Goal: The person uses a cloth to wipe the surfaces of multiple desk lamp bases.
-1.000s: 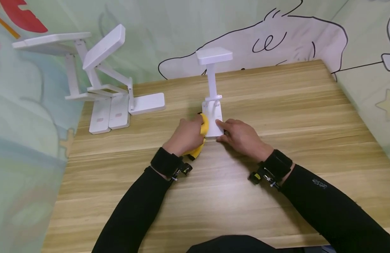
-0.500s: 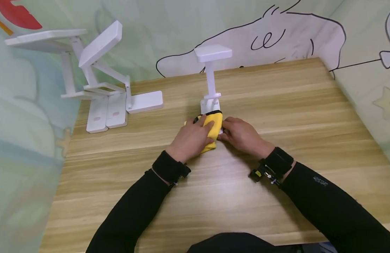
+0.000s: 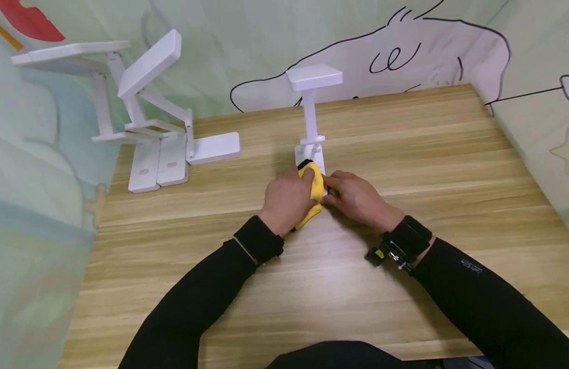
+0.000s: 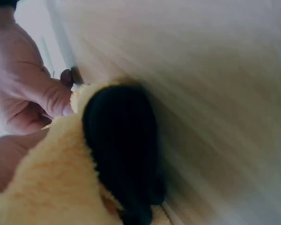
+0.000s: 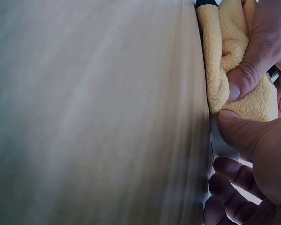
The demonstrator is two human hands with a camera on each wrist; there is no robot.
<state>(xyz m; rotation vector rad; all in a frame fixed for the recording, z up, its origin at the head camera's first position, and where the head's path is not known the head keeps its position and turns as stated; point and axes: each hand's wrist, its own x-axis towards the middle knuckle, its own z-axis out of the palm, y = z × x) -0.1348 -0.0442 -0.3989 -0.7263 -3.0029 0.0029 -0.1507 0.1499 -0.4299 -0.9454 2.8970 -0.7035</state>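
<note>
A white desk lamp (image 3: 310, 115) stands upright near the table's middle, its flat base (image 3: 307, 152) toward me. My left hand (image 3: 288, 197) grips a yellow cloth (image 3: 317, 187) with black edging and presses it on the front of that base, hiding much of it. From the right, my right hand (image 3: 355, 197) holds the base's edge between thumb and fingers. In the right wrist view its thumb (image 5: 243, 131) lies right beside the bunched cloth (image 5: 225, 47). The left wrist view shows the cloth's fuzzy side and dark border (image 4: 122, 145) close up.
More white desk lamps stand close together at the back left, with tilted heads (image 3: 150, 64) and flat bases (image 3: 172, 159) side by side; another base (image 3: 215, 147) lies right of them. A printed fabric wall (image 3: 395, 56) rises behind the wooden table (image 3: 404, 143).
My left hand has brought the cloth from the base's left side onto its top, and the cloth has bunched up more since half a second ago. My right hand stays at the base's right edge.
</note>
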